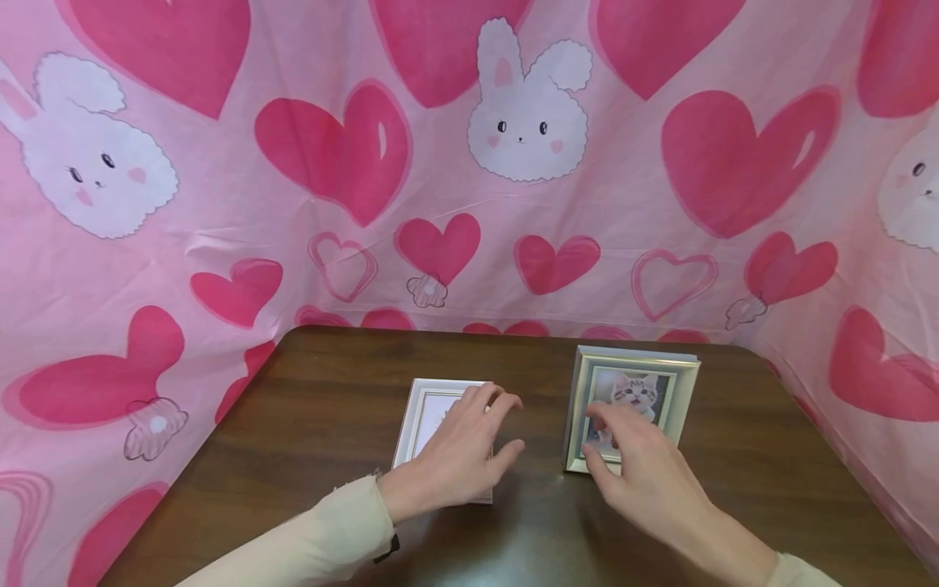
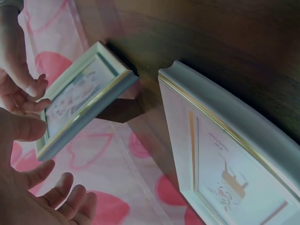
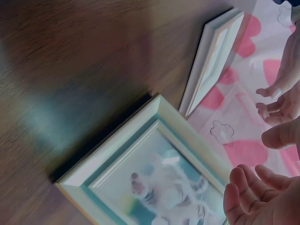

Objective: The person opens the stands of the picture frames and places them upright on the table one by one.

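Observation:
Two picture frames stand on the brown table. On the left is a white picture frame with a thin gold line; its pale print with a small tan drawing shows in the left wrist view. My left hand hovers before it, fingers bent loosely and holding nothing, hiding much of it from the head view. A cream-and-gold picture frame with a kitten photo leans back at the right. My right hand hangs before it, thumb and fingers apart, nothing between them. Neither hand visibly grips a frame.
The dark wood table reaches back to a pink cloth printed with hearts and rabbits, which hangs behind and along both sides. Bare tabletop lies between the two frames. A dark strip hangs by the left sleeve.

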A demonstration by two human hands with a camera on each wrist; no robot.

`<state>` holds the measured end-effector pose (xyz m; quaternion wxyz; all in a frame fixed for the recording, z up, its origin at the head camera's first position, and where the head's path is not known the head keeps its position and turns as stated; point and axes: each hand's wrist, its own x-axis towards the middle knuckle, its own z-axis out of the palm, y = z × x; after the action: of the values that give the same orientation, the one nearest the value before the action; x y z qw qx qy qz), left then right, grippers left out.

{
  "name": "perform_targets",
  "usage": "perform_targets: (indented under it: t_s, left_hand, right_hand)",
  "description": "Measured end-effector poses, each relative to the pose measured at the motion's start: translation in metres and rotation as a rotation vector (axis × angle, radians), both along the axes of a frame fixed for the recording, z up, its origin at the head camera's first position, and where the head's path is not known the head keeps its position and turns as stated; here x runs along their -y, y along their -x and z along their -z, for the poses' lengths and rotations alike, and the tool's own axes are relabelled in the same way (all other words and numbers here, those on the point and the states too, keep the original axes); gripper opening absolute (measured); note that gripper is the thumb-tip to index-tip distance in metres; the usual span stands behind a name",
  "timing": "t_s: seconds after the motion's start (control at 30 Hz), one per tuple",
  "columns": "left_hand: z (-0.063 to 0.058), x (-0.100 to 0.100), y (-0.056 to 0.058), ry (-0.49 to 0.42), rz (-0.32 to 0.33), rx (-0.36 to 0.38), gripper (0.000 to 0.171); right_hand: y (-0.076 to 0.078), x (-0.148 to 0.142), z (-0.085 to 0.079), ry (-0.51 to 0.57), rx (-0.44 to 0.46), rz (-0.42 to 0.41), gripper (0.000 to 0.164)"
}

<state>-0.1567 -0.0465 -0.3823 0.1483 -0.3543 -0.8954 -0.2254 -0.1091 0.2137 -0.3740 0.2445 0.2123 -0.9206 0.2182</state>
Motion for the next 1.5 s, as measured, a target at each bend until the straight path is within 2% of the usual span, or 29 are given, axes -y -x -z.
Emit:
perform_targets:
  t_s: [0.3,0.57,0.77,1.2,1.5]
  left_hand:
    - [0.002,0.014,0.002,0.002,-0.012,0.017,0.039]
    - [0.003,0.022,0.006,-0.035,-0.028,0.033,0.037]
    - [0.005,0.026,0.007,-0.04,-0.037,0.045,0.035]
    - [0.009,0.041,0.011,-0.061,-0.093,0.058,0.037]
    - [0.008,0.057,0.017,-0.065,-0.149,0.076,0.038]
  right_hand:
    - [0.002,0.018,0.002,0.011,0.077,-0.002,0.055]
    - [0.007,0.034,0.003,-0.014,0.082,-0.014,0.054]
    - [0.015,0.048,0.003,0.009,0.099,-0.058,0.052]
    - [0.026,0.067,0.01,-0.011,0.188,-0.063,0.054]
    - [0.035,0.077,0.017,-0.027,0.195,-0.105,0.055]
